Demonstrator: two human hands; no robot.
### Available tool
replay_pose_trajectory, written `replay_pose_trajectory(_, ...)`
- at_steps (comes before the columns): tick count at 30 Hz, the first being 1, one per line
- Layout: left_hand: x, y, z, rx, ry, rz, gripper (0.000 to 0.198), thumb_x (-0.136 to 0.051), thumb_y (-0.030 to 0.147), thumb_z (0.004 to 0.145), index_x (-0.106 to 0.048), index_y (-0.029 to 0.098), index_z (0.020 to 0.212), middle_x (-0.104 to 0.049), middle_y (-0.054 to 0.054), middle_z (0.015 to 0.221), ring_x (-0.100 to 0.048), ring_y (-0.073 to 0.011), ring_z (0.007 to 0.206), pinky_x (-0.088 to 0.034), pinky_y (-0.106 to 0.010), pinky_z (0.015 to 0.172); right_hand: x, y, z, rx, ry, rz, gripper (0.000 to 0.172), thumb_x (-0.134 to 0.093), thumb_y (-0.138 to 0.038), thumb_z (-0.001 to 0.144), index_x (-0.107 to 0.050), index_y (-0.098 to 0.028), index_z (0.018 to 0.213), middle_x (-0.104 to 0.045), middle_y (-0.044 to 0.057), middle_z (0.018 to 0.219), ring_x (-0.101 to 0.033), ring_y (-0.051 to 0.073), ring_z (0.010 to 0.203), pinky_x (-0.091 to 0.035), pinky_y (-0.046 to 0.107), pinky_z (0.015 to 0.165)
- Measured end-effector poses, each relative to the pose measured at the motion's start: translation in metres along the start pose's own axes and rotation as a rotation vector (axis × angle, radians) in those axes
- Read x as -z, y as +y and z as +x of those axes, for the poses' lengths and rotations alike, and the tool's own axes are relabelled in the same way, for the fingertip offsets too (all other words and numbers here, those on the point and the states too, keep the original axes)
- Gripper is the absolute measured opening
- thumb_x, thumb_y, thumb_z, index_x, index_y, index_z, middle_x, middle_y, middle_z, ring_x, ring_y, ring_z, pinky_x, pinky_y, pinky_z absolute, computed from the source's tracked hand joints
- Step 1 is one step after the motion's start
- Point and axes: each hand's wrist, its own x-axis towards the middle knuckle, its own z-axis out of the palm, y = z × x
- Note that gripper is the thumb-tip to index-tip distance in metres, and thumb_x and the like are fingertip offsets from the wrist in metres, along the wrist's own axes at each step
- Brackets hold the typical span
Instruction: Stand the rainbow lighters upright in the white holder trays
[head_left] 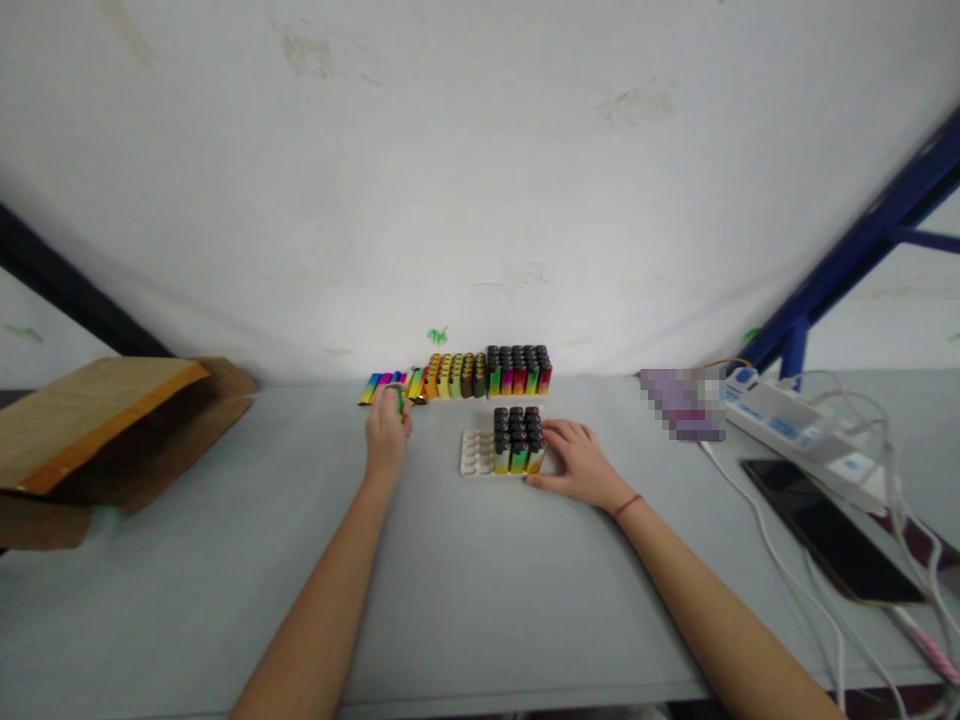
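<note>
My left hand (386, 430) is closed around a lighter, and a bit of green (400, 402) shows at its fingers. Beside it, several shiny colourful lighters (369, 388) lie flat. My right hand (576, 464) grips the right end of a white tray (475, 456), thumb along the near edge and fingers behind. Lighters (518, 452) with black tops stand upright in the tray's right part, while bare round sockets show at its left. Behind the tray stands a block of black-topped lighters (519, 370), with a group of yellow, orange and brown lighters (454, 376) to its left.
An open cardboard box (112, 425) lies at the left. On the right are a pixelated purple object (679, 402), a white power strip (806, 430), a dark phone (829, 530) and tangled white cables (772, 545). A white wall (480, 200) rises behind the grey table (465, 600).
</note>
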Motion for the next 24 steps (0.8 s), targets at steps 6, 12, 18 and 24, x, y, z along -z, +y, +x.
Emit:
replay_pose_trajectory(6, -0.037, 0.012, -0.030, 0.192, -0.239, -0.250, 0.047, -0.055, 0.068, 0.082, -0.047, 0.022, 0.088, -0.047, 0.008, 0.056, -0.036, -0.0060, 0.036, -0.028, -0.018, 0.036, 0.000, 0.000, 0.000, -0.001, -0.005, -0.009, 0.066, -0.068, -0.065, 0.079, -0.062, -0.019, 0.126, -0.061, 0.015, 0.134, -0.052, 0.034, 0.123, -0.037, 0.051, 0.104)
replay_pose_trajectory(12, -0.043, 0.011, -0.037, 0.289, -0.256, -0.294, 0.053, -0.052, 0.073, 0.080, -0.051, 0.020, 0.082, -0.043, 0.008, 0.047, -0.037, -0.0070, 0.036, -0.031, -0.018, 0.037, -0.001, 0.000, 0.000, -0.002, -0.005, -0.023, 0.067, -0.069, -0.064, 0.079, -0.062, -0.016, 0.125, -0.061, 0.016, 0.134, -0.053, 0.033, 0.124, -0.037, 0.051, 0.105)
replay_pose_trajectory(18, -0.048, 0.014, -0.042, 0.484, -0.209, -0.251, 0.054, -0.046, 0.065, 0.084, -0.041, 0.020, 0.055, -0.031, 0.007, 0.041, -0.028, -0.0050, 0.033, -0.022, -0.018, 0.035, -0.002, 0.000, 0.000, 0.005, 0.004, -0.030, 0.066, -0.068, -0.065, 0.079, -0.062, -0.019, 0.125, -0.061, 0.015, 0.133, -0.053, 0.034, 0.123, -0.038, 0.051, 0.104)
replay_pose_trajectory(24, -0.051, 0.018, -0.045, 0.620, -0.107, -0.282, 0.044, -0.040, 0.047, 0.088, -0.035, 0.021, 0.053, -0.024, 0.008, 0.040, -0.019, -0.0054, 0.031, -0.012, -0.018, 0.033, -0.001, 0.000, 0.000, 0.002, 0.006, -0.032, 0.065, -0.068, -0.065, 0.079, -0.063, -0.020, 0.125, -0.062, 0.015, 0.132, -0.054, 0.033, 0.122, -0.039, 0.051, 0.103)
